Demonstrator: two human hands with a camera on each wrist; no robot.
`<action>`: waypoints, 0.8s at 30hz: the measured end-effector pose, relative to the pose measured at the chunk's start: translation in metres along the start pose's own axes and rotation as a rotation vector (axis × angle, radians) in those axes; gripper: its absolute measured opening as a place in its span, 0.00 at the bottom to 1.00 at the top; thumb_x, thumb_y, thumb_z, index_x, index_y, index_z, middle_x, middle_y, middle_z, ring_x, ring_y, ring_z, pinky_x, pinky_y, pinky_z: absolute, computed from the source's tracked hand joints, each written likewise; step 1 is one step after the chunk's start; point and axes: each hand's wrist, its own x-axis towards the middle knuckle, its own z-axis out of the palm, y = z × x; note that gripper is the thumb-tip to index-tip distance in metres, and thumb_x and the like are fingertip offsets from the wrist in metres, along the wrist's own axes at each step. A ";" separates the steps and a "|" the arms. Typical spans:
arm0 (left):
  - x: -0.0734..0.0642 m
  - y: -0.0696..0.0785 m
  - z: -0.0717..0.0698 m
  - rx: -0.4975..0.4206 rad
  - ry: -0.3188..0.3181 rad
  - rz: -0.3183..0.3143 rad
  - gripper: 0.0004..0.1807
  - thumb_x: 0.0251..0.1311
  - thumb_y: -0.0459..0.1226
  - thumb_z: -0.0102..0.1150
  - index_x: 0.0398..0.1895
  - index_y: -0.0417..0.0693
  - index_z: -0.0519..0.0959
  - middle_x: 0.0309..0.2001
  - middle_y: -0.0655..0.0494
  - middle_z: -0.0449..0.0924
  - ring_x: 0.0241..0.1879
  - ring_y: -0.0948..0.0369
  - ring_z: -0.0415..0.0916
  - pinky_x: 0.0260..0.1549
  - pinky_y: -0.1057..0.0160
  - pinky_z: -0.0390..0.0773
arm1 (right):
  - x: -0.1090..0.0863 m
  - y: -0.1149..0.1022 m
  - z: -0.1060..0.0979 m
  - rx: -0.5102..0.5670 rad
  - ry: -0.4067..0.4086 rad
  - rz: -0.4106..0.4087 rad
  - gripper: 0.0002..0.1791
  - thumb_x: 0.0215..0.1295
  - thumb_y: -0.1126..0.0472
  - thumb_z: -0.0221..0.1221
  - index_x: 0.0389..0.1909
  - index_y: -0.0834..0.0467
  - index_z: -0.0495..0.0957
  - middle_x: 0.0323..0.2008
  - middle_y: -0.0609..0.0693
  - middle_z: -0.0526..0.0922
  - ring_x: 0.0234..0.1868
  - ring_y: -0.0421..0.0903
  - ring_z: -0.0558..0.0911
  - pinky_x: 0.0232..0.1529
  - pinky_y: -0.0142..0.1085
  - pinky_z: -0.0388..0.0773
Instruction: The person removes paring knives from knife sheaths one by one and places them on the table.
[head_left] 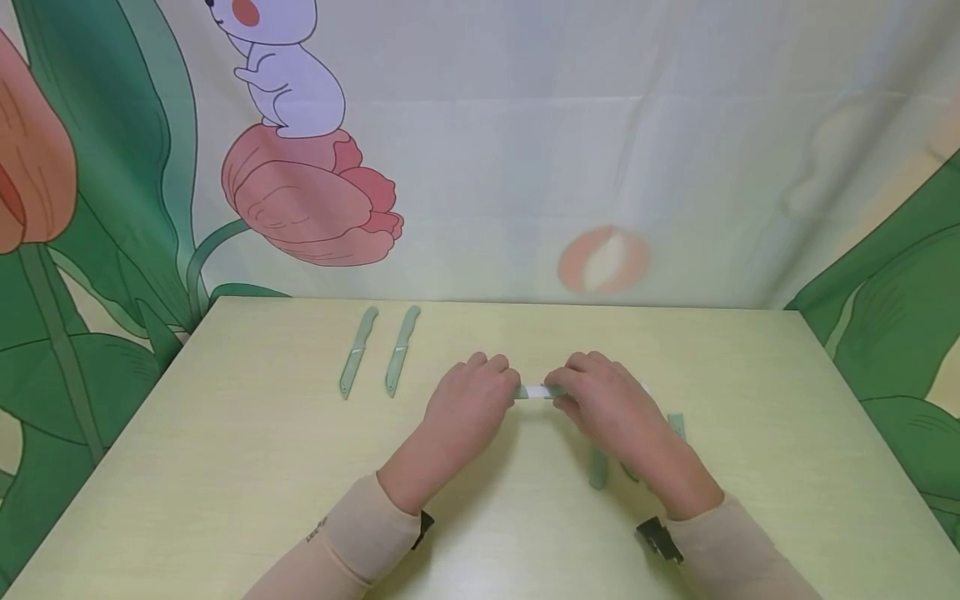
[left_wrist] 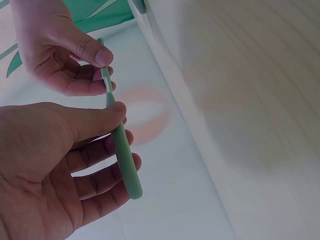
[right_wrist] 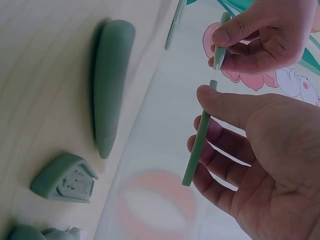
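Over the middle of the table, my two hands hold a small green knife level between them. My left hand (head_left: 471,402) pinches its rounded handle (left_wrist: 128,167) between thumb and fingers. At the other end, my right hand (head_left: 611,407) grips the slim green sheath (right_wrist: 198,147), thumb on one side and fingertips on the other. A short stretch of white blade (head_left: 535,392) shows in the gap between handle and sheath. The fingers hide much of both parts in the head view.
Two similar sheathed knives, a left one (head_left: 357,353) and a right one (head_left: 402,352), lie at the back left. Below my right hand lie a long rounded green piece (right_wrist: 112,87), a small angular green piece (right_wrist: 65,177) and another green object (right_wrist: 27,233). A printed curtain (head_left: 487,167) hangs behind the table.
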 end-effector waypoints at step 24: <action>-0.002 -0.002 -0.002 -0.001 0.029 -0.008 0.05 0.61 0.34 0.76 0.34 0.48 0.86 0.28 0.57 0.75 0.27 0.58 0.68 0.24 0.65 0.71 | -0.001 0.003 -0.002 0.010 0.010 0.003 0.16 0.57 0.66 0.79 0.46 0.56 0.89 0.38 0.48 0.84 0.35 0.47 0.78 0.35 0.37 0.76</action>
